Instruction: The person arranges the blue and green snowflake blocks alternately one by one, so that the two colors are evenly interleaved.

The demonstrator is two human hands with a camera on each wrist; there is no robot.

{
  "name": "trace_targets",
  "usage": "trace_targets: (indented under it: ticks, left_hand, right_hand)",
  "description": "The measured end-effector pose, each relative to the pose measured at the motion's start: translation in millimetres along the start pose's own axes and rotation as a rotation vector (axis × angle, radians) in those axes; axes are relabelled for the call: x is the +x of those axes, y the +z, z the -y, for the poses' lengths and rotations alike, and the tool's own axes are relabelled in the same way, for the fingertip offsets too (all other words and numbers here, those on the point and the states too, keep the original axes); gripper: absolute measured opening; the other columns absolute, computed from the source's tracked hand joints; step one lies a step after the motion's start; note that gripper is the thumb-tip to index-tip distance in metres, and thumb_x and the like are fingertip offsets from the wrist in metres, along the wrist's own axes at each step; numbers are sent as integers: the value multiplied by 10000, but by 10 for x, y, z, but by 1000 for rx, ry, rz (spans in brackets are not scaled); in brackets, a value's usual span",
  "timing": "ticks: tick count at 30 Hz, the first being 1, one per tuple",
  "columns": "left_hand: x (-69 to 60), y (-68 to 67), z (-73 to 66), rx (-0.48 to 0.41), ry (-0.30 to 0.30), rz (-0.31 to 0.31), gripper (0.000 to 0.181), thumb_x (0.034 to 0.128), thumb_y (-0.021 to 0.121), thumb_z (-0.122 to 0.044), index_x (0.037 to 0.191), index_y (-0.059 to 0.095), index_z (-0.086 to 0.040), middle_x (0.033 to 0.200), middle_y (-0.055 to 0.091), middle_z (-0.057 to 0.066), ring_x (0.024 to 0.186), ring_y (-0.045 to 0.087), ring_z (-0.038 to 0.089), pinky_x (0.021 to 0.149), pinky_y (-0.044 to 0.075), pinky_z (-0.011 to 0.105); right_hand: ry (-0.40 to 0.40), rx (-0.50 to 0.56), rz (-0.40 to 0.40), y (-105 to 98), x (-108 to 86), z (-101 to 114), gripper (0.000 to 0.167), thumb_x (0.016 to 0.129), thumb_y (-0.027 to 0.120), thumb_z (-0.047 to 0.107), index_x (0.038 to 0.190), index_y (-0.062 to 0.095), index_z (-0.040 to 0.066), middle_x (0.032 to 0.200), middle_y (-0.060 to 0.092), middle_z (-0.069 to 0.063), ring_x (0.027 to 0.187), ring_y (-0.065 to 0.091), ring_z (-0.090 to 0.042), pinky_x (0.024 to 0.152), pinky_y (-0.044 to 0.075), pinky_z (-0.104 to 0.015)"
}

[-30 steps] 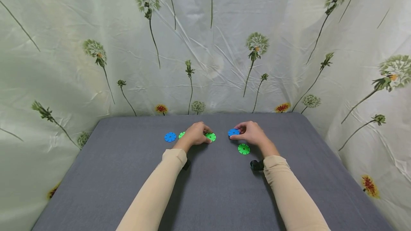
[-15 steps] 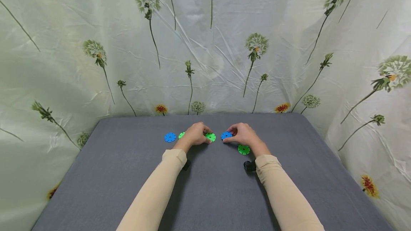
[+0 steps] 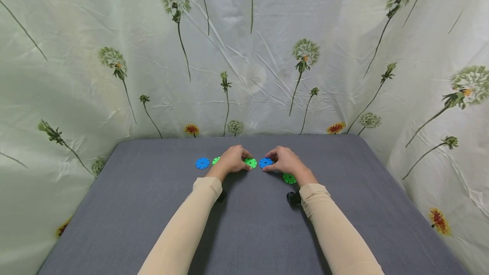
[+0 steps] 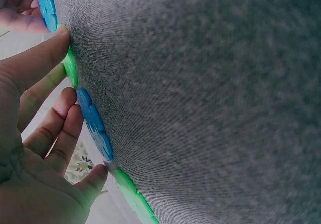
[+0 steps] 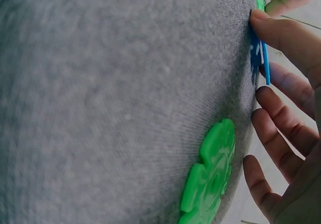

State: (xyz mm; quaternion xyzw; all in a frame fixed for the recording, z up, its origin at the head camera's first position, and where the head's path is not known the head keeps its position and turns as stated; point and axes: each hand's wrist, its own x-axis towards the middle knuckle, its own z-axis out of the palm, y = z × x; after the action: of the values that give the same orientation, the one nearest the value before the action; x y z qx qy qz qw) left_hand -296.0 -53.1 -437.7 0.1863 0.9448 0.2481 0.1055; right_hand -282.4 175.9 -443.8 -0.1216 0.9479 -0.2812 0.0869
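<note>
My left hand (image 3: 232,159) pinches a green slotted disc (image 3: 251,163) by its edge, thumb in front and a finger behind. Just right of it, my right hand (image 3: 286,161) pinches a blue slotted disc (image 3: 265,163) between thumb and fingers. In the right wrist view that blue disc (image 5: 266,66) tilts slightly off the cloth, its shadow beneath. Under my left palm lies another blue disc (image 4: 95,125), hidden in the head view, with a green disc (image 4: 135,196) beyond it. One more green disc (image 3: 289,178) lies by my right wrist, partly covered.
At the row's left end a blue disc (image 3: 202,163) lies flat. Grey cloth covers the table (image 3: 244,224), and a flower-printed curtain (image 3: 259,67) hangs behind and at both sides. A dark wrist camera (image 3: 293,197) sits under my right wrist.
My right hand has carried the blue disc leftward, bringing it down beside the green one. The left hand has stayed in place on its green disc.
</note>
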Motion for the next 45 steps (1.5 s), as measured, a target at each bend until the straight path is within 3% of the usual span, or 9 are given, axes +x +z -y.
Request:
trace_targets:
  ticks: [29, 45]
  left_hand:
    - [10, -20, -7, 16, 19, 11, 382, 913, 886, -236, 1281, 805, -174, 1328, 732, 119, 1262, 679, 294, 1075, 544, 482]
    - [34, -15, 9, 57, 60, 17, 399, 898, 884, -247, 1277, 787, -168, 1275, 700, 121, 1199, 672, 296, 1022, 557, 488]
  right_hand:
    - [0, -37, 7, 19, 8, 3, 518, 911, 885, 375, 1341, 754, 118, 1253, 692, -101, 1190, 660, -301, 1045, 548, -506]
    - [-27, -37, 21, -100, -121, -119, 534, 911, 884, 362, 1332, 741, 66, 1244, 714, -123, 1177, 672, -302, 1050, 551, -492]
